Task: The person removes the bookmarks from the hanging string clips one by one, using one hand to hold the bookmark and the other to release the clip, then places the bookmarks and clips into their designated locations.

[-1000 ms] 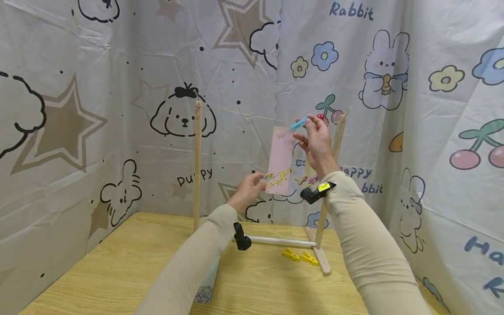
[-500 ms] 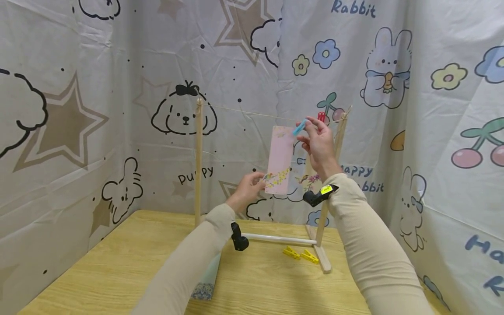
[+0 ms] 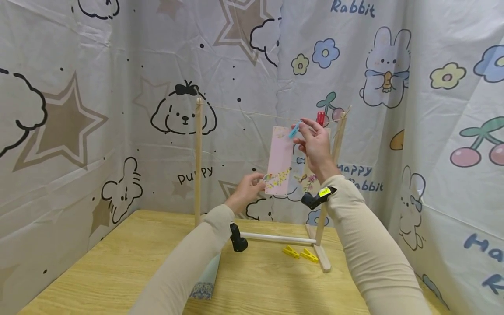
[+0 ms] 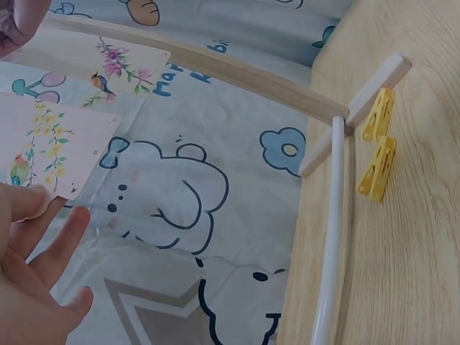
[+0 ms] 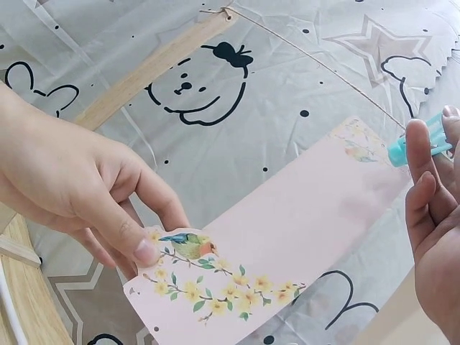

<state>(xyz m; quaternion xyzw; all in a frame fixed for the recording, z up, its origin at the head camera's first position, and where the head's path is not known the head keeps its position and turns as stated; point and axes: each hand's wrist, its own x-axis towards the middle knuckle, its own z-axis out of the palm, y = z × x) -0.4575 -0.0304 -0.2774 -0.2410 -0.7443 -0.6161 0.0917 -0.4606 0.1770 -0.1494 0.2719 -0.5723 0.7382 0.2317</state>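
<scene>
A tall pink card [image 3: 280, 153] with yellow flowers and a bird hangs upright just below the string [image 3: 244, 112]. My left hand [image 3: 249, 189] pinches its lower left edge between thumb and fingers, as the right wrist view also shows. Near the card's upper right corner, my right hand [image 3: 318, 146] holds a light blue clothespin [image 5: 429, 141] between thumb and fingers. Whether its tips grip the card is hard to tell. Behind the right hand, a cream card [image 4: 118, 68] with pink blossoms is partly hidden; a red clothespin [image 3: 320, 118] sits on the string above it.
Wooden posts [image 3: 198, 166] carry the string, and a white rod [image 3: 275, 239] joins them low down. Two yellow clothespins [image 3: 290, 252] lie on the table [image 3: 252, 280] by the right foot. A pale green item with a patterned end [image 3: 204, 288] lies partly under the left forearm.
My right hand has lowered slightly, then shifted left, bringing the blue clothespin down along the card's corner at a steeper tilt. The left hand and the pink card have barely moved.
</scene>
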